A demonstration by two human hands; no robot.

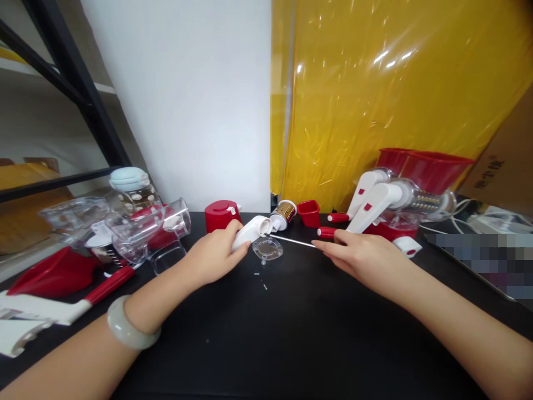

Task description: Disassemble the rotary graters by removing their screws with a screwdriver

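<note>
White handle [245,235], apparently unfinished.
It is clasped in the closed left hand [214,251]; a thin rod [291,240] is pinched in the right hand [362,254]; beyond the fingers [336,250], a red cup [308,215] is left unattached.

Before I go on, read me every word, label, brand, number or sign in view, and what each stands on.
"®", apparently: on the cardboard box, beside dark characters too tilted and blurred to read.
Flat object at right: pixelated, nothing readable.
White piece in the left hand: no lettering visible.
No other readable text.
</note>
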